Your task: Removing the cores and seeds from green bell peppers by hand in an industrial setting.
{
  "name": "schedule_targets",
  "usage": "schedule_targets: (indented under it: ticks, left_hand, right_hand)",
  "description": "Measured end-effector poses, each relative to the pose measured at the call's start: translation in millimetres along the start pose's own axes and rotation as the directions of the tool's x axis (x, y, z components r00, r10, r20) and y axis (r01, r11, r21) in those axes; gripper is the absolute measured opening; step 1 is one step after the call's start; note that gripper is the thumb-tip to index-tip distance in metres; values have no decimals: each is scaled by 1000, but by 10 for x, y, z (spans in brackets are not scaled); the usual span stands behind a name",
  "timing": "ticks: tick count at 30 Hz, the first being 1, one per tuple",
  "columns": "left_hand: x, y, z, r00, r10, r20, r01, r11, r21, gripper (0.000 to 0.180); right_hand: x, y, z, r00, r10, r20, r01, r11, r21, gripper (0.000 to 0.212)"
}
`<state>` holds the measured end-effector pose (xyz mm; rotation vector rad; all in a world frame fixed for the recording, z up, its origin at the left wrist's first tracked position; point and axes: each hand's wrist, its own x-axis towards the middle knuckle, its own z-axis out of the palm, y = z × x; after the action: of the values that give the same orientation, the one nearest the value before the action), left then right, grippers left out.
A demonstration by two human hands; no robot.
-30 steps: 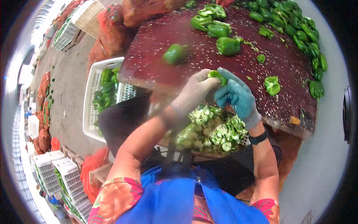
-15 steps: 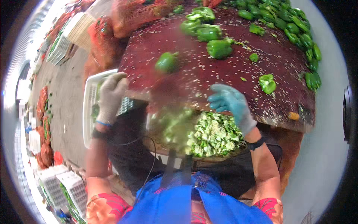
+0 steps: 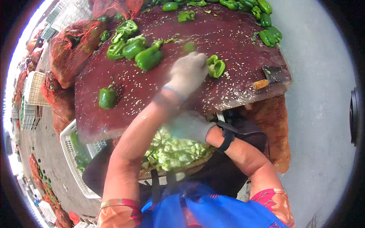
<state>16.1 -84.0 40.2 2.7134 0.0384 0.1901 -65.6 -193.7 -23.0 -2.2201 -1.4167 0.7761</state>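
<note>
My left hand (image 3: 188, 74), in a pale knit glove, reaches across the dark red board with its fingers curled against a cut green pepper (image 3: 216, 67). The cut side with its pale ribs shows, and the far fingertips are hidden. My right hand (image 3: 190, 126), gloved and blurred by motion, is below my left forearm, over a container of chopped pepper cores (image 3: 173, 152). Its fingers are too smeared to read. A whole green pepper (image 3: 107, 97) stands at the board's left. Several more peppers, some cut open (image 3: 148, 57), lie farther back.
A scraper (image 3: 262, 81) with a wooden handle lies at the board's right. Seeds are scattered over the board (image 3: 129, 83). A white crate (image 3: 72, 167) with green peppers stands at lower left. Red mesh sacks (image 3: 72, 49) sit beyond the left edge, another (image 3: 273, 129) under the right.
The view has turned to the right. My left hand has gone from beside the white crate across the board to the cut pepper. My right hand has moved inward over the pepper cores.
</note>
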Motion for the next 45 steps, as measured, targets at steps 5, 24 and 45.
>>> schedule_targets:
  ticks: [5, 24, 45]
  left_hand:
    - [375, 342, 371, 989, -5, 147, 6, 1000, -4, 30]
    - [149, 181, 658, 970, -237, 47, 241, 943, -231, 20]
    - [-1456, -300, 282, 852, 440, 282, -224, 795, -563, 31]
  right_hand:
    - [-291, 237, -21, 1000, 20, -10, -19, 996, 84, 40]
    - [-173, 1393, -856, 600, 714, -360, -337, 634, 696, 61]
    - [72, 902, -866, 790, 563, -242, 69, 311, 948, 45]
